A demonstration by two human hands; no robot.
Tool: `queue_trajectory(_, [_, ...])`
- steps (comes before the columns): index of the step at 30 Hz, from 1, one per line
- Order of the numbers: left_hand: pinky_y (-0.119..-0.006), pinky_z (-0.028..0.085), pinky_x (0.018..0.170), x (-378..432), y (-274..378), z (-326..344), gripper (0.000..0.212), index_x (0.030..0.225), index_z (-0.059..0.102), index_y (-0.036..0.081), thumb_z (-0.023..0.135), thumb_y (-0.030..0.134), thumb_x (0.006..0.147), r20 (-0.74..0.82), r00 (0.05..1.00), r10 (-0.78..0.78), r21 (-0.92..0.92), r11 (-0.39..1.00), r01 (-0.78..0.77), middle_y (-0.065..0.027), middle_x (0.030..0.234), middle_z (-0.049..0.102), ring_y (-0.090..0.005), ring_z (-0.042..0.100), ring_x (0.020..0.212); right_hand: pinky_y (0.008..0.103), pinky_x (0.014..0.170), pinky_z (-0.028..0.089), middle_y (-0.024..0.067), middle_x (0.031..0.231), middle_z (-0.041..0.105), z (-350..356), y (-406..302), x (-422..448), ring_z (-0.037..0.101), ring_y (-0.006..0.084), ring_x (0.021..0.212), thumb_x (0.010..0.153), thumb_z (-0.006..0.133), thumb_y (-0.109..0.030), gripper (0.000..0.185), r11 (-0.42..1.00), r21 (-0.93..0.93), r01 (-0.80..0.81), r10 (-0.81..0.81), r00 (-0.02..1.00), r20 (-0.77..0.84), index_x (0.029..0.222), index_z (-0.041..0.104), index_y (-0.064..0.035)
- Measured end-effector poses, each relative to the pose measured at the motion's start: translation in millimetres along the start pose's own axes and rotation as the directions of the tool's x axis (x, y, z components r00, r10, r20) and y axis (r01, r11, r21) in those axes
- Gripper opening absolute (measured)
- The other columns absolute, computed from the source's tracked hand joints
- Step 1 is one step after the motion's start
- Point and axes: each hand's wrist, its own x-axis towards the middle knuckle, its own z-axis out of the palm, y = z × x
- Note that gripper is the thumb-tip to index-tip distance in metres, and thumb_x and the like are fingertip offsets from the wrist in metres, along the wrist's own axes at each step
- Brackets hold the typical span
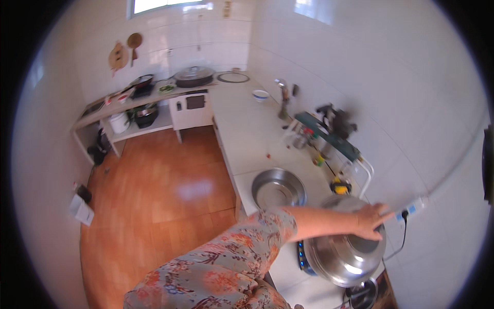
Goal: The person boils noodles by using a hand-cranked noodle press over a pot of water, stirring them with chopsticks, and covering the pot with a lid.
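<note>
My left hand (371, 223) reaches across from the left with its fingers apart, and nothing shows in its grasp. It is over a shiny domed steel cover (339, 257), perhaps an upturned basin. Whether the hand touches the cover is unclear. Its fingertips point at a white power strip (417, 208) on the wall, with a black plug (404, 213) in it. Under the cover's left edge shows a cooktop (303, 253) with blue lit marks. A steel basin (276, 189) stands on the white counter (243, 135) beyond my forearm. My right hand is out of view.
A green wall shelf (328, 135) juts over the counter, with dark items on it. A yellow-and-black object (341, 187) is below. Farther off are a bowl (261, 95) and a large lidded pan (194, 77). A dark pan (362, 293) sits at the lower right.
</note>
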Motion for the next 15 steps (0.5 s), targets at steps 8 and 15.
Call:
queue_trajectory(8, [-0.041,0.029,0.093,-198,-39,-132,0.064,0.128,0.027,0.008,0.057,0.013,0.072,-0.172,0.983,0.064,-0.151,0.984,-0.091,-0.0184,0.119,0.036,-0.0342,0.034,0.113,0.0337,0.07,0.04,0.0129,0.092,0.051,180,20,37,0.05,0.0243,0.08,0.083,0.043,-0.025,0.029,0.864,-0.502,0.036,0.163,0.924,0.346,0.096,0.05,-0.0001])
queue_trajectory(15, [-0.033,0.042,0.074,-507,-151,-204,0.03,0.105,0.047,0.0,0.049,0.014,0.078,-0.101,0.399,-0.911,-0.641,0.366,0.675,-0.0133,0.089,0.054,-0.0241,0.052,0.084,0.0377,0.079,0.039,0.0158,0.101,0.05,337,75,34,0.049,0.0293,0.09,0.083,0.041,-0.029,0.037,0.638,-0.732,0.239,0.361,0.747,0.559,0.104,0.049,0.0008])
